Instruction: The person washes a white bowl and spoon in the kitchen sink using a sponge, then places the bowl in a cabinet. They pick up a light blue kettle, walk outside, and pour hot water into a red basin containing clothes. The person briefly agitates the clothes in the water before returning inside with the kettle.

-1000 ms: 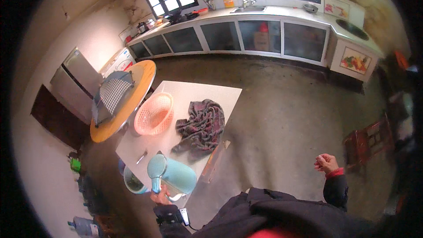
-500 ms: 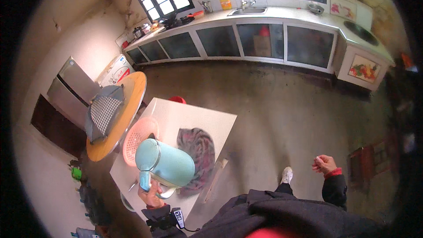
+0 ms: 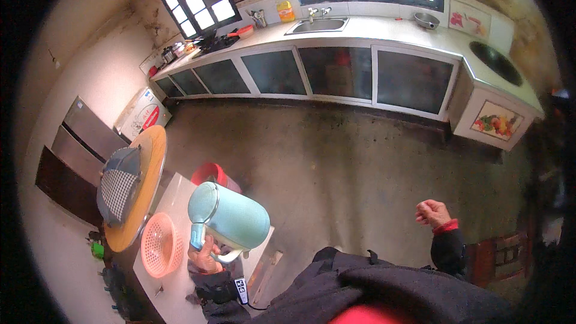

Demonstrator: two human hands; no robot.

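Note:
A light blue kettle [image 3: 234,216] with a pale handle hangs tilted from my left hand [image 3: 206,255], whose fingers wrap the handle. It is over the edge of a small white table [image 3: 175,195], hiding part of the tabletop. A pink plastic colander [image 3: 162,246] sits on that table, left of the kettle. Out to the right, my right hand [image 3: 433,213] hangs above the floor with its fingers curled in. I see nothing held in it.
A red bucket [image 3: 211,174] stands on the floor beyond the table. At the left, a round wooden table [image 3: 153,162] bears a checked food cover [image 3: 122,187]. Along the far wall runs a counter [image 3: 384,33] with a sink [image 3: 318,26] and a metal bowl [image 3: 426,20].
The kettle stays in my left hand while the small table and colander have shifted left and down in view. More of the bucket shows, and the patterned cloth is largely hidden.

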